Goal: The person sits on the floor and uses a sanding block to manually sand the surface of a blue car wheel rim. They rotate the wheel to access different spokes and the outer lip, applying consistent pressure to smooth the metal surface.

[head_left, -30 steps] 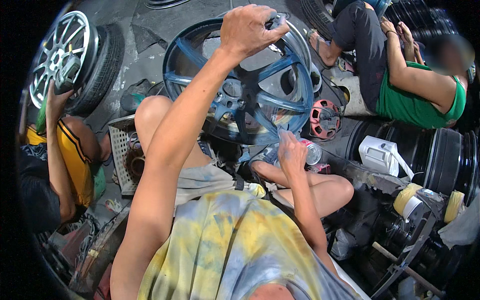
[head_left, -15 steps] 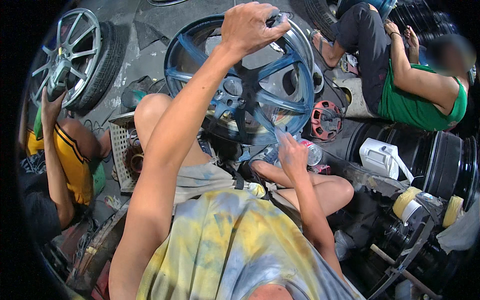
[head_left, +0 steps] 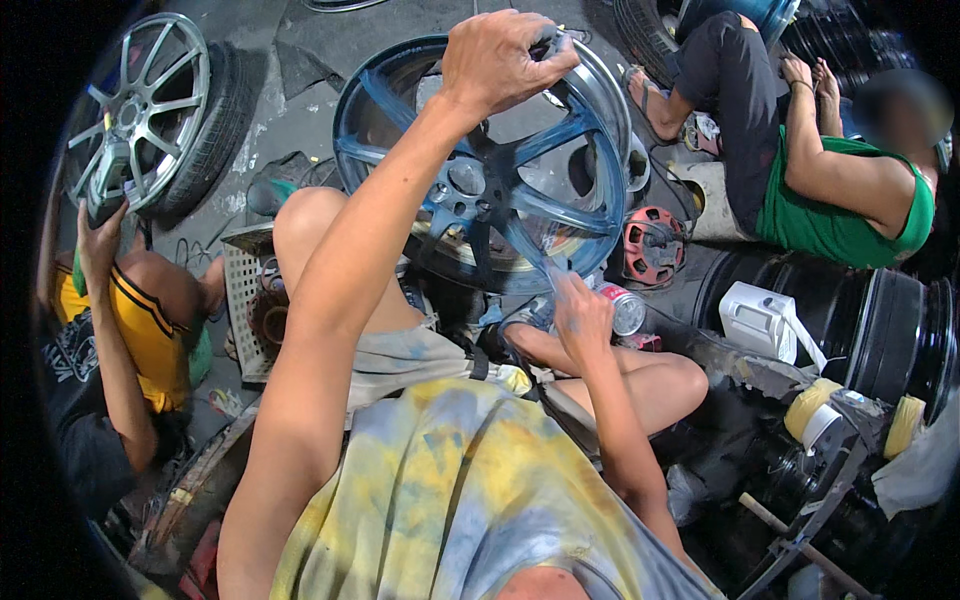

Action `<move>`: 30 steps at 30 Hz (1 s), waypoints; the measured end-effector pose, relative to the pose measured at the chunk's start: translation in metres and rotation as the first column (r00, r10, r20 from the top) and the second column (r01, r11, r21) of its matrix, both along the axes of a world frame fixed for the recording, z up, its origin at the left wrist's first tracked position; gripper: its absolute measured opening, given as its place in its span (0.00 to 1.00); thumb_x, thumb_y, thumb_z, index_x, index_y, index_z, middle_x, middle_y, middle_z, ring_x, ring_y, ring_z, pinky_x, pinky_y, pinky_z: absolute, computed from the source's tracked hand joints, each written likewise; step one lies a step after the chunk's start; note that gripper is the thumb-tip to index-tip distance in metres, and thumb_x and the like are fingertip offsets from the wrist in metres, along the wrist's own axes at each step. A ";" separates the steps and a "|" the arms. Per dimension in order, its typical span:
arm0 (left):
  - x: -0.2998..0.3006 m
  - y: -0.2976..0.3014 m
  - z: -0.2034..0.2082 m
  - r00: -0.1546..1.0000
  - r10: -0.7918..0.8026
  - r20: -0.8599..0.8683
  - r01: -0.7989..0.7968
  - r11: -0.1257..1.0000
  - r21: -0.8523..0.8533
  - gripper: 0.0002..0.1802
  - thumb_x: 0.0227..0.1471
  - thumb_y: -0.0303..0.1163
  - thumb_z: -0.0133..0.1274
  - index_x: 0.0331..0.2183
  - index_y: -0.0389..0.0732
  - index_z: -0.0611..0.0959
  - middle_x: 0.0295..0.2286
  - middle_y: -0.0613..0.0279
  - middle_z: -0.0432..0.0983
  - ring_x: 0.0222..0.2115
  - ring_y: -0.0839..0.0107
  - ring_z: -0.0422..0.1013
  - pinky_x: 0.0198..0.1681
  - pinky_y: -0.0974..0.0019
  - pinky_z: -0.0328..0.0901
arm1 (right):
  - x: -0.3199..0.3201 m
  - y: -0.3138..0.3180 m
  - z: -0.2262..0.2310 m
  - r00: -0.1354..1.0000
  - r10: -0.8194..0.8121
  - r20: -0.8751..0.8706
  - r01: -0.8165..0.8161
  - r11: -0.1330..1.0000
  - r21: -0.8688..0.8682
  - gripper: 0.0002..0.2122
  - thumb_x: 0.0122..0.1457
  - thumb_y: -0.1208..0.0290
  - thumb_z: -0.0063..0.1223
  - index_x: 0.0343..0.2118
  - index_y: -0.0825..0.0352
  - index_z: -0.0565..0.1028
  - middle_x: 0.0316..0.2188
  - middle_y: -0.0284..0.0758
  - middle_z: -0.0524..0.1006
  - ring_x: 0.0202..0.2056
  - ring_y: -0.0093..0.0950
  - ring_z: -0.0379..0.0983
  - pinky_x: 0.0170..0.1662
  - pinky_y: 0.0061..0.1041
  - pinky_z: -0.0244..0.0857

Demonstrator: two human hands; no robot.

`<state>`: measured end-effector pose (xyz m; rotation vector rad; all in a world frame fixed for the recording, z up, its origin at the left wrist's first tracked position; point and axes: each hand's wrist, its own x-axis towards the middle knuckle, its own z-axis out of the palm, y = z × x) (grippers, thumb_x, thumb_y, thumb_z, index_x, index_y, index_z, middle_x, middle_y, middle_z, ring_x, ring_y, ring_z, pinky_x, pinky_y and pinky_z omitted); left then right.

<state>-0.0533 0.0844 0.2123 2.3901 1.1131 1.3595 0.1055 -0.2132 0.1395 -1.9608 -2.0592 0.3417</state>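
left hand (head_left: 503, 62) grips the top rim of an upright blue alloy wheel (head_left: 480, 170); right hand (head_left: 583, 318) presses its lower spoke, a spray can (head_left: 625, 308) just beside it on the floor.

The left hand (head_left: 505, 60) covers the far rim of the blue wheel (head_left: 480, 190); the can (head_left: 627, 308) near the right hand (head_left: 580, 315) is perhaps half-hidden.

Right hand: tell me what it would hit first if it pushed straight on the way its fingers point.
The right hand points up and away at the blue wheel rim, and its fingertips seem already at a lower spoke. So the spoke comes first, though depth is hard to judge here.
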 end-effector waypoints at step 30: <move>0.001 -0.005 -0.010 0.998 0.051 0.032 -0.054 0.992 0.112 0.24 0.50 0.57 0.60 0.29 0.44 0.89 0.26 0.58 0.83 0.28 0.55 0.79 0.32 0.55 0.73 | -0.010 0.004 -0.019 0.999 0.007 0.038 -0.007 1.000 -0.010 0.17 0.58 0.78 0.51 0.50 0.64 0.79 0.31 0.43 0.82 0.27 0.46 0.80 0.28 0.44 0.73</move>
